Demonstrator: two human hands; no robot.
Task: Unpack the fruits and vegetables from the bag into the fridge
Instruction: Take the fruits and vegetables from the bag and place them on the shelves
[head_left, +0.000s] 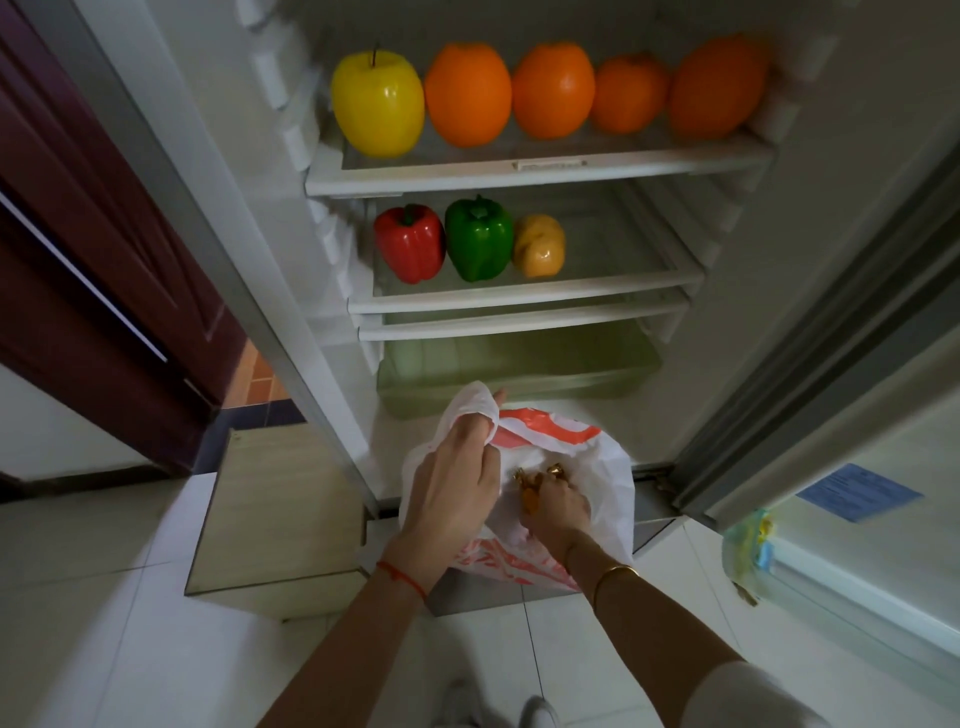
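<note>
Quickly, left to right. Left hand (457, 483) pinches the bag (597, 467) rim near its top left edge, closed on the plastic, holding the mouth open. Right hand (558, 506) is down inside the bag, fingers curled around something orange-yellow (530, 501); only a sliver shows, so can't tell what item it is or whether the grip is firm. Bag sits low at the fridge (831, 260) threshold, in front of the crisper drawer (519, 374).

Already stocked: top shelf (540, 174) has a yellow apple (377, 104) then four oranges (467, 93) in a row, touching. Second shelf (519, 301) holds red pepper (410, 243), green pepper (479, 239), and a yellowish item (539, 245), packed to the left; right half bare.

Risks, judged:
- Thin plastic may cling to the item on the lift, dragging the bag up and snagging the grip.
- If the left pinch slips, the mouth collapses over the right hand.
- Glossy produce looks slippery; a partial grip could drop it to the tiled floor (130, 597).
- Top shelf is full edge to edge, so adding there could nudge a round fruit off the front lip. Second shelf's right side looks the safer spot.
</note>
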